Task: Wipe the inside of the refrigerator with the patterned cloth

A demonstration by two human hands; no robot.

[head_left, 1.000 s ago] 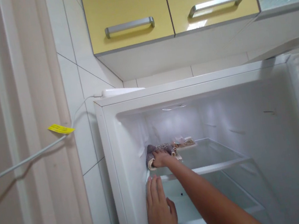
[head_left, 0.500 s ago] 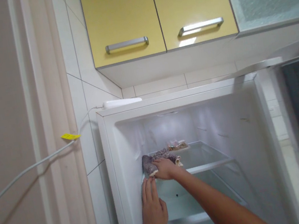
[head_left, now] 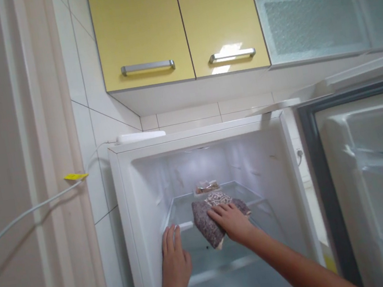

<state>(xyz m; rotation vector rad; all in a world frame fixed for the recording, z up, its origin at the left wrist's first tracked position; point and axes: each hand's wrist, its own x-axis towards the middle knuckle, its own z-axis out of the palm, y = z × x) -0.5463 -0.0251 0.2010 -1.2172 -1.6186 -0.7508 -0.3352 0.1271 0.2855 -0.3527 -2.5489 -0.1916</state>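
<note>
Inside the open fridge point(head_left: 127, 231), my right hand point(head_left: 235, 224) presses on a grey-brown patterned cloth point(head_left: 206, 221), fingers bent over it. The cloth lies across the front of the upper glass shelf point(head_left: 183, 208), and one corner hangs below the shelf's front edge. My left hand point(head_left: 174, 260) rests at the left end of that front edge, close to the side wall. Its fingers are stretched out and it holds no loose thing. A small clear-wrapped package point(head_left: 206, 187) sits at the back of the upper shelf, behind the cloth.
A lower shelf point(head_left: 219, 272) lies beneath. The fridge door point(head_left: 340, 188) stands wide on the right. Yellow cabinets point(head_left: 140, 30) hang above. A white box point(head_left: 141, 136) is on the fridge top, and a cable point(head_left: 34, 207) with a yellow tag point(head_left: 76, 176) crosses the left side.
My right hand has drawn the cloth from the left side of the upper shelf toward the right and front. My left hand stays by the shelf's left end. The view has turned right.
</note>
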